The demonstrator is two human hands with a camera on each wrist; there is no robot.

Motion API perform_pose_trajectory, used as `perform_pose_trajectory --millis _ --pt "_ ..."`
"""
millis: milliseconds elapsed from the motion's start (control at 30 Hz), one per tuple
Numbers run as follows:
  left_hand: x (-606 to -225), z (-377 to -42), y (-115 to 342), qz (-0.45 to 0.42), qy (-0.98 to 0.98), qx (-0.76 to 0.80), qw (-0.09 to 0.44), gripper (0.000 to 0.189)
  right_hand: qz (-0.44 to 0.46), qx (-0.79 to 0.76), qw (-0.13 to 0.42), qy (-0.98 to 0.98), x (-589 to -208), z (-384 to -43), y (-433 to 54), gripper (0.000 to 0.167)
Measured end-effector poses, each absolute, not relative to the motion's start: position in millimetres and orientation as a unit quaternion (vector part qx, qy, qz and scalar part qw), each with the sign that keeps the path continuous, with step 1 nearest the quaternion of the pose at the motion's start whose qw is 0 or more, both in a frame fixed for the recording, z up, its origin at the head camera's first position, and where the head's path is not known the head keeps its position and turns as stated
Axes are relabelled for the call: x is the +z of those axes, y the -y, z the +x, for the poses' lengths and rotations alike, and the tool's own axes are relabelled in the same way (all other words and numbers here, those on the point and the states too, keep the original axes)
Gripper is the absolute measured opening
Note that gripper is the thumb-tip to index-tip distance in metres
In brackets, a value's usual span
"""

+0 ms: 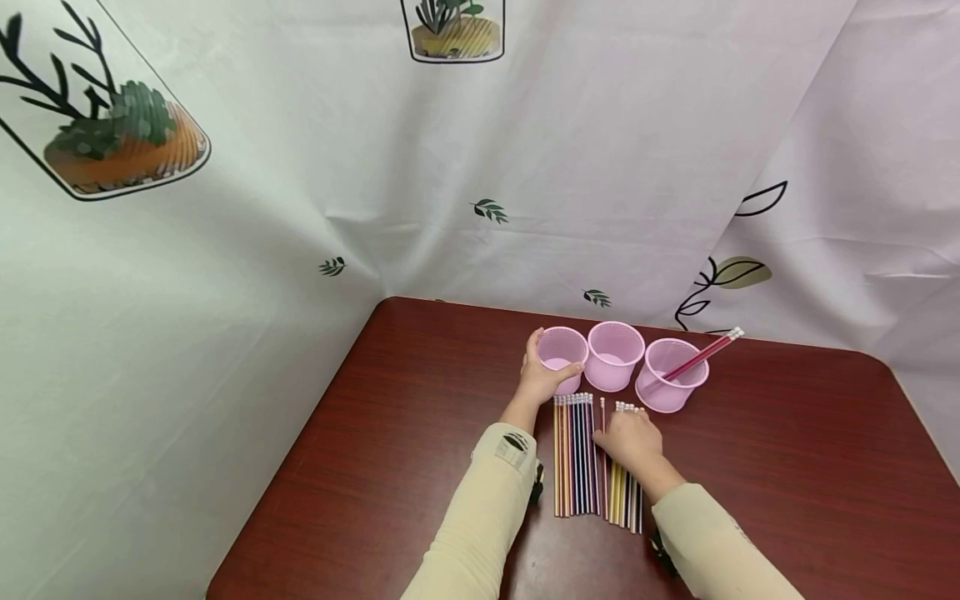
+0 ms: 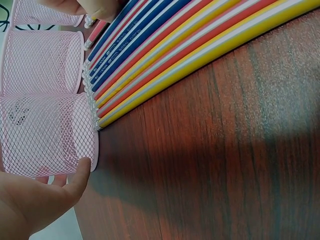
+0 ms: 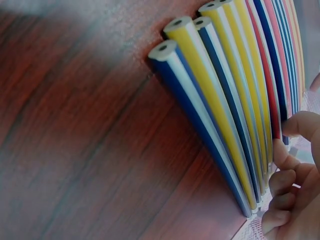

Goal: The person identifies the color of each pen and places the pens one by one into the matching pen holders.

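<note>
My left hand holds the leftmost pink mesh cup, thumb at its front and fingers round its left side; no pencils show inside. Below the cups, striped pencils lie side by side, their eraser ends toward the cups. My right hand is over the right-hand pencils, partly hiding them. Its thumb and forefinger pinch a red pencil between that group and the left-hand row. The other fingers are curled beside the yellow and blue pencils in the right wrist view.
A middle pink mesh cup stands beside the left one. Red pencils lean to the right in the rightmost pink cup. The dark red wooden table meets a printed white cloth at its back and left.
</note>
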State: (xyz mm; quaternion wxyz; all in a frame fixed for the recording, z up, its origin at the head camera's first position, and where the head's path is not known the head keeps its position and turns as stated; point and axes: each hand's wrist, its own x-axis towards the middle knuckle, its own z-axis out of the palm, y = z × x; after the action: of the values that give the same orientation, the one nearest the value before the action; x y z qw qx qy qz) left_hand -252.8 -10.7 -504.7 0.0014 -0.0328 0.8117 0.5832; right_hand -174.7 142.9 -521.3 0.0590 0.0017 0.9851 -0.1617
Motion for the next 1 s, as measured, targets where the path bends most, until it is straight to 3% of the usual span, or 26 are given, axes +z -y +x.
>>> perform_pose_trajectory --millis 1000 --pt "-501 -251 12 -0.031 -0.813 0.582 0.006 0.094 0.015 -0.199 0.037 -0.979 -509 -174 -139 0.032"
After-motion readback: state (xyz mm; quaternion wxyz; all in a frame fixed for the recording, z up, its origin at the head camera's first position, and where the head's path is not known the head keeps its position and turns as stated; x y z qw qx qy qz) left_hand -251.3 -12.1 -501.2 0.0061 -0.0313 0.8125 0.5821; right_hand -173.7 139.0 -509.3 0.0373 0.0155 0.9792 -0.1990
